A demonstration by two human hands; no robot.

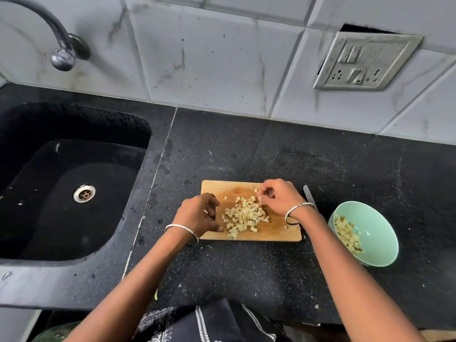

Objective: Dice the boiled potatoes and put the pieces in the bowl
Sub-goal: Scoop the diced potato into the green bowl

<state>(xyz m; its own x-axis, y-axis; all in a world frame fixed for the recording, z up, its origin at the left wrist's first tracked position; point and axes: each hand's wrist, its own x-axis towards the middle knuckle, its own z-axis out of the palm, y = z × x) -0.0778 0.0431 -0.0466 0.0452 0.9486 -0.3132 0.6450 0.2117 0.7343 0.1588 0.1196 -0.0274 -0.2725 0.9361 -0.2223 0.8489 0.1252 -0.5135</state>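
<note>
A heap of diced potato pieces (244,214) lies in the middle of the wooden cutting board (276,233). My left hand (197,214) rests on the board's left edge beside the heap, fingers loosely curled around nothing. My right hand (278,197) is at the heap's upper right, fingertips pinched together on a few pieces. A mint-green bowl (377,233) stands to the right of the board, with diced potato (346,234) along its left side. A knife (309,195) lies on the counter just right of the board, partly hidden behind my right wrist.
The black speckled counter (246,156) spreads around the board. A black sink (74,183) with a steel drain lies to the left under a tap (61,55). A tiled wall with a switch plate (362,62) stands behind.
</note>
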